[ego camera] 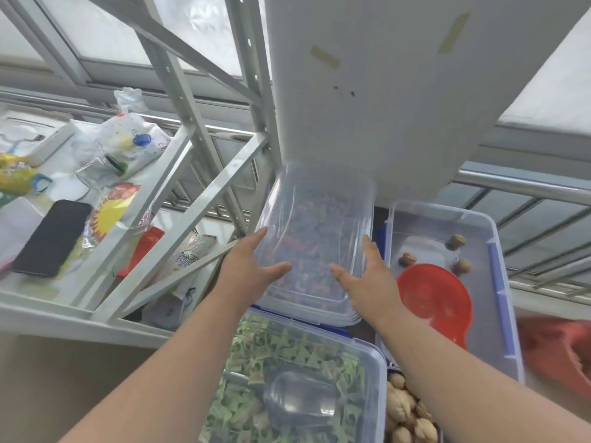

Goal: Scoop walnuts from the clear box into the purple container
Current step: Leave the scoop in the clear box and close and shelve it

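Observation:
Both my hands hold a clear plastic lid [315, 219] by its near corners, my left hand [252, 266] on the left and my right hand [367, 276] on the right. The lid is tilted up, and dark reddish contents show through it. To the right stands a clear box [499, 251] with blue latches; inside lie three walnuts [455, 242] and a red scoop [435, 298]. A heap of walnuts [409, 414] sits in another container at the bottom edge, under my right forearm. Its colour is hidden.
A clear box of green wrapped sweets [287, 353] with a clear scoop [300, 399] on top stands in front of me. A grey metal rack [192, 129] with a phone [52, 238] and packets is on the left. A white panel [383, 91] hangs overhead.

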### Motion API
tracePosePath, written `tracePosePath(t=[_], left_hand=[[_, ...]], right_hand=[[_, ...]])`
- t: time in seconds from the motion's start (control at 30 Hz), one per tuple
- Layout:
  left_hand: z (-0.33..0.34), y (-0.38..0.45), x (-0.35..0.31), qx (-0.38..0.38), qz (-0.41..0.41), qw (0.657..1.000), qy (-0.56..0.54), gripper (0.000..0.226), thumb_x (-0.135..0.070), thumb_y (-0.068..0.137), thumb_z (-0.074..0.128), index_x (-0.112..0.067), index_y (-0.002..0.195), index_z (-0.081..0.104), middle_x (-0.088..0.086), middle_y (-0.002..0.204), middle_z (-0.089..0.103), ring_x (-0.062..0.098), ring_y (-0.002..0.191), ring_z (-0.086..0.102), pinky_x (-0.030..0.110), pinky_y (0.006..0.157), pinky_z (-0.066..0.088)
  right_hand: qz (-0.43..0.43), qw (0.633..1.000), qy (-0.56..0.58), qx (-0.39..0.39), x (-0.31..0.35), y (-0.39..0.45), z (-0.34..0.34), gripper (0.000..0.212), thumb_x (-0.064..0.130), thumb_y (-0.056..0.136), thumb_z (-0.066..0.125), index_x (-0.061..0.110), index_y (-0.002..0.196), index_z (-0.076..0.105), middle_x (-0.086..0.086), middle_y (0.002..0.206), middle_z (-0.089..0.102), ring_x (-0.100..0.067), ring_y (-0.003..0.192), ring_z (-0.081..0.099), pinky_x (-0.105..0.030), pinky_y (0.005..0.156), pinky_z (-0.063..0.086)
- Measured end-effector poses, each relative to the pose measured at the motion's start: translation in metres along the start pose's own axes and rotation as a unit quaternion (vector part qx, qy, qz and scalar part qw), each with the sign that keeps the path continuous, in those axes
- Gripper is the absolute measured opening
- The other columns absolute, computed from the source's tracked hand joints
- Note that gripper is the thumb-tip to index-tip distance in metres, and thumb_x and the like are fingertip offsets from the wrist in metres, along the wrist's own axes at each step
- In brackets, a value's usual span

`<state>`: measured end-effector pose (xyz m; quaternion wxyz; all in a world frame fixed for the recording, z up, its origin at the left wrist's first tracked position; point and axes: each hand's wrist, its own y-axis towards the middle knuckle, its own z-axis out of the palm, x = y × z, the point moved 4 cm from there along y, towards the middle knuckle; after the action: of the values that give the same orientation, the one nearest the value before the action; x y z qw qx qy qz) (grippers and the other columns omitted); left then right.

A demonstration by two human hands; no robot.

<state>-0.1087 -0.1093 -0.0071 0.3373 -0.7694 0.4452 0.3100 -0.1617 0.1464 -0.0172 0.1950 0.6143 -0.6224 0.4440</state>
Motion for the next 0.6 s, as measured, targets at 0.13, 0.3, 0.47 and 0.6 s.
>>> tracePosePath(t=[0.13,0.3,0.47,0.6], left_hand=[[0.004,-0.015,-0.029,-0.022,0.045,0.999,0.017,0.095,-0.047,0.074,0.091,-0.031,0.155,0.046,-0.010,0.155,0.047,0.004,0.139,0.040,0.024,0.112,0.028],[0.027,-0.040,-0.069,-0.019,0.072,0.997,0.009,0.093,-0.048,0.074,0.090,-0.035,0.155,0.045,-0.011,0.156,0.045,0.004,0.143,0.037,0.029,0.117,0.030],[0.073,-0.063,-0.110,0.004,0.091,0.996,0.017,0.094,-0.045,0.075,0.090,-0.030,0.155,0.044,-0.005,0.154,0.046,0.009,0.139,0.041,0.026,0.112,0.031],[0.123,-0.083,-0.125,0.063,0.070,0.995,0.025,0.103,-0.048,0.075,0.089,-0.035,0.159,0.031,0.004,0.157,0.035,0.021,0.143,0.036,0.036,0.114,0.032]], right_hand=[[-0.015,1.000,0.007,-0.019,0.004,-0.009,-0.023,0.103,0.048,0.093,0.076,0.028,0.170,0.010,0.005,0.177,0.009,-0.016,0.161,0.013,-0.039,0.130,0.018],[-0.014,0.999,-0.002,-0.046,-0.004,-0.025,-0.075,0.100,0.050,0.092,0.076,0.031,0.169,0.014,0.001,0.176,0.018,-0.022,0.160,0.019,-0.041,0.128,0.023],[0.005,0.995,0.025,-0.095,-0.029,-0.047,-0.137,0.091,0.050,0.091,0.078,0.036,0.165,0.027,-0.002,0.169,0.034,-0.026,0.152,0.036,-0.040,0.122,0.034],[0.016,0.992,0.010,-0.125,-0.058,-0.066,-0.182,0.084,0.044,0.091,0.079,0.036,0.162,0.035,0.007,0.163,0.044,-0.021,0.145,0.047,-0.034,0.113,0.039]])
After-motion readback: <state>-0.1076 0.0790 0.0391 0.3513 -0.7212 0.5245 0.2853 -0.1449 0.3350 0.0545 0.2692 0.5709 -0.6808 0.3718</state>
